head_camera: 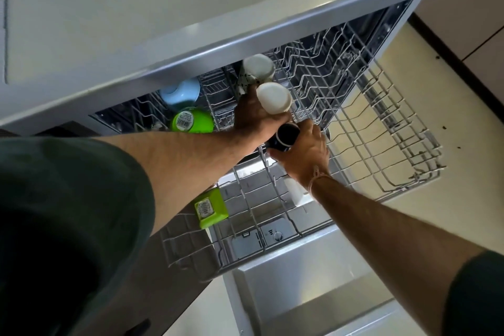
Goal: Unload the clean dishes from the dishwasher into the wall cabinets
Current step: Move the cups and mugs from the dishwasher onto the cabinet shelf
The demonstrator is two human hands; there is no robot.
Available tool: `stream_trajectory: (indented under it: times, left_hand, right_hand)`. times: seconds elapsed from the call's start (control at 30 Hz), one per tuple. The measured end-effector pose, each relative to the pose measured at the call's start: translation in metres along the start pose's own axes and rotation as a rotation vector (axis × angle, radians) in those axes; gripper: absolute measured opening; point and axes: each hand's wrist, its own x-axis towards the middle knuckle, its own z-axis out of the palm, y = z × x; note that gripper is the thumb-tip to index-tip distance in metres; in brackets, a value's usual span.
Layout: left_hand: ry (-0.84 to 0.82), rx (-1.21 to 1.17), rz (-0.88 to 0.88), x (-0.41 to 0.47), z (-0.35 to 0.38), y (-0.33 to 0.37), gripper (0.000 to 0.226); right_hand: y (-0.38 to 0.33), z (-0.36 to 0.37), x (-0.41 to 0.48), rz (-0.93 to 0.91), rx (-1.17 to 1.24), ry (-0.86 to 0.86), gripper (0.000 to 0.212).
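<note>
In the grey wire rack (425, 172), the left hand (255, 114) curls round a white cup (274, 98); the right hand (305, 155) grips a small dark cup (285, 136); a blue bowl (180, 91), green bowl (192, 120) and maybe a spotted mug (257, 67) are left.

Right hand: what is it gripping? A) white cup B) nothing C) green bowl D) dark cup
D: the right hand curls its fingers round the dark cup, while the left hand holds the nearer white cup.
</note>
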Motion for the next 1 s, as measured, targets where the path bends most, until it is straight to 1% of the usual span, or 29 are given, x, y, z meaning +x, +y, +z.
stream_trajectory:
  times: [0.13, 0.3, 0.43, 0.5, 0.6, 0.8, 0.9, 1.0]
  left_hand:
    - [0.051, -0.048, 0.076, -0.013, -0.013, 0.003, 0.078]
    - [0.094, -0.033, 0.094, -0.039, -0.038, 0.008, 0.079]
    - [0.096, -0.066, 0.106, -0.070, -0.067, 0.017, 0.077]
    - [0.122, -0.059, 0.139, -0.090, -0.085, 0.018, 0.076]
    - [0.152, -0.055, 0.167, -0.123, -0.116, 0.022, 0.079]
    - [0.153, -0.083, 0.250, -0.196, -0.189, 0.034, 0.079]
    - [0.172, -0.124, 0.283, -0.228, -0.233, 0.042, 0.082]
    - [0.214, -0.150, 0.278, -0.254, -0.277, 0.046, 0.082]
  right_hand:
    - [-0.006, -0.008, -0.011, -0.031, 0.017, 0.034, 0.080]
    - [-0.018, -0.025, -0.038, -0.101, 0.049, 0.054, 0.075]
    - [-0.031, -0.039, -0.073, -0.148, 0.059, 0.050, 0.076]
    - [-0.041, -0.045, -0.096, -0.158, 0.075, 0.062, 0.077]
    - [-0.057, -0.053, -0.135, -0.182, 0.084, 0.102, 0.078]
    - [-0.096, -0.075, -0.220, -0.261, 0.101, 0.227, 0.078]
    - [-0.125, -0.090, -0.258, -0.312, 0.136, 0.260, 0.078]
    - [-0.159, -0.100, -0.291, -0.379, 0.143, 0.281, 0.078]
